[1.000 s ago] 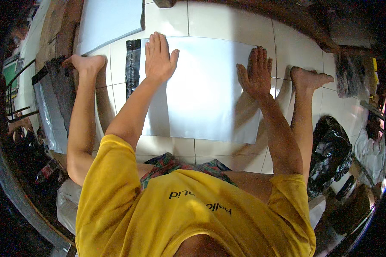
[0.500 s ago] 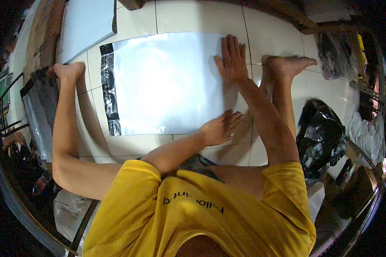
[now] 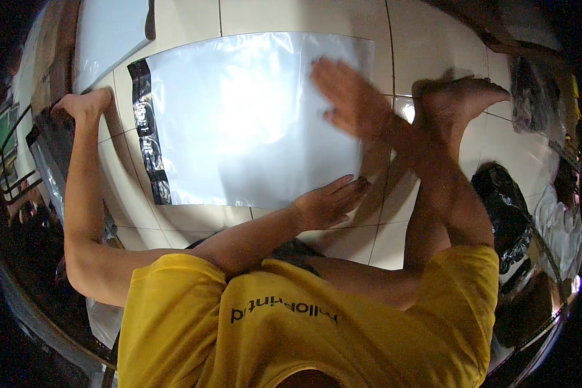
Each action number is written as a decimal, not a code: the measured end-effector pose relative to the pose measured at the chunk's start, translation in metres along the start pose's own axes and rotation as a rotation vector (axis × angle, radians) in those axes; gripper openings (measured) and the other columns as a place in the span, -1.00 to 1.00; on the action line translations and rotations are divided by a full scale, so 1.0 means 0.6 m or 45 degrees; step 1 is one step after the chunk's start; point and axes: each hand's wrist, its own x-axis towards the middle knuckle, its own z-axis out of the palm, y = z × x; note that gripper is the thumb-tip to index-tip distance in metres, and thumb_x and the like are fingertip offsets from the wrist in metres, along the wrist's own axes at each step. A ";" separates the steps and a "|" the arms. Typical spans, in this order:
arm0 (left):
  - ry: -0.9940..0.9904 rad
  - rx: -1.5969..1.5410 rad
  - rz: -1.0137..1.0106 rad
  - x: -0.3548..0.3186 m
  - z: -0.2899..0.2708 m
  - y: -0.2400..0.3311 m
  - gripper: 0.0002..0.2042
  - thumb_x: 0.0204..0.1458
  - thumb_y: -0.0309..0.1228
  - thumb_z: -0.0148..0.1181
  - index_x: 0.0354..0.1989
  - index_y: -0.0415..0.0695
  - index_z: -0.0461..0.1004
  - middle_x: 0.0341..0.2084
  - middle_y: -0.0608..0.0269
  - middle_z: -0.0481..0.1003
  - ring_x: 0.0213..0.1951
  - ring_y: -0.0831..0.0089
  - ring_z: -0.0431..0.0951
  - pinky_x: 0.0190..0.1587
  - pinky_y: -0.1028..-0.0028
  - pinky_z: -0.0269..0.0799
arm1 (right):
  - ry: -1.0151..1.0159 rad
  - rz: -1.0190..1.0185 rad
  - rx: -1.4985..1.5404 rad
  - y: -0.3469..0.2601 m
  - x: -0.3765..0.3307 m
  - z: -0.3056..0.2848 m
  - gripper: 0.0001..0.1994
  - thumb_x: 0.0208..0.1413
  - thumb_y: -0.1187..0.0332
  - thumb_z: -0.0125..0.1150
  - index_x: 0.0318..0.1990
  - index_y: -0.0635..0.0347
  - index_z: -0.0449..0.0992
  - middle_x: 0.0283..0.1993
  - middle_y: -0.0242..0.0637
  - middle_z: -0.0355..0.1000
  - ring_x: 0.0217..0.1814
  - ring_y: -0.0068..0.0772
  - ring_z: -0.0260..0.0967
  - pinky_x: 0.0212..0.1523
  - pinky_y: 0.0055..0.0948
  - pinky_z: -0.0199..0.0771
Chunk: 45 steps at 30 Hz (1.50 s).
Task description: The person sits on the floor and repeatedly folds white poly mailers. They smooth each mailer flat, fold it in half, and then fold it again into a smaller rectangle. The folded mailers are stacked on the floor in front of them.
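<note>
A large white plastic bag (image 3: 258,123) lies flat on the floor in front of me, with a crinkled black strip (image 3: 149,129) along its left edge. My right hand (image 3: 352,97) is over the bag's right part, fingers stretched out and somewhat blurred; whether it touches the plastic I cannot tell. By the near right corner is my left hand (image 3: 330,204), its fingers extended toward the right and holding nothing that I can see.
Pale floor tiles (image 3: 427,39) lie under everything. White sheeting (image 3: 113,39) is at the far left beside brown cardboard (image 3: 55,58). My feet flank the bag. On the right are a black plastic bundle (image 3: 501,207), crumpled white plastic (image 3: 559,220) and dark clear plastic (image 3: 533,97).
My right hand has moved from the bag's right edge inward to the left and has tilted. The left hand has shifted slightly downward and turned. The whole view has shifted a little.
</note>
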 end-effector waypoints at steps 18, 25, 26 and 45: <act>0.276 -0.500 -0.026 0.004 -0.014 -0.016 -0.37 0.23 -0.04 0.01 0.31 -0.31 0.30 0.39 -0.18 0.16 0.41 -0.01 0.14 0.50 0.08 -0.11 | 0.299 0.494 -0.426 -0.031 0.045 0.010 -0.26 0.37 -0.02 -0.11 0.43 0.48 0.04 0.53 0.33 -0.13 0.61 0.29 -0.26 0.57 0.12 -0.30; 0.870 -0.467 -0.642 0.060 -0.035 -0.201 -0.37 0.07 -0.26 0.23 0.30 -0.33 0.28 0.30 -0.23 0.26 0.40 -0.12 0.15 0.44 -0.05 -0.02 | 0.144 0.473 -0.687 -0.009 0.040 0.038 -0.19 0.31 -0.12 -0.04 0.43 0.45 0.06 0.52 0.35 -0.12 0.59 0.37 -0.23 0.54 0.17 -0.24; 0.834 -0.366 -0.781 0.061 -0.039 -0.253 -0.35 0.10 -0.20 0.20 0.31 -0.34 0.26 0.34 -0.22 0.22 0.42 -0.12 0.11 0.46 -0.06 -0.09 | 0.216 0.417 -0.605 -0.012 0.046 0.041 -0.19 0.31 -0.12 -0.05 0.43 0.46 0.06 0.52 0.36 -0.12 0.59 0.38 -0.23 0.54 0.18 -0.24; 0.644 -0.236 -0.523 -0.296 -0.132 -0.280 -0.68 0.02 -0.26 0.32 -0.13 -0.18 0.48 0.03 -0.05 0.44 0.15 -0.04 0.39 0.24 0.01 0.27 | -0.045 0.434 -0.259 -0.241 0.038 0.030 -0.53 0.17 0.19 0.24 0.12 0.34 0.39 0.28 0.18 0.23 0.30 0.22 0.20 0.27 0.04 0.29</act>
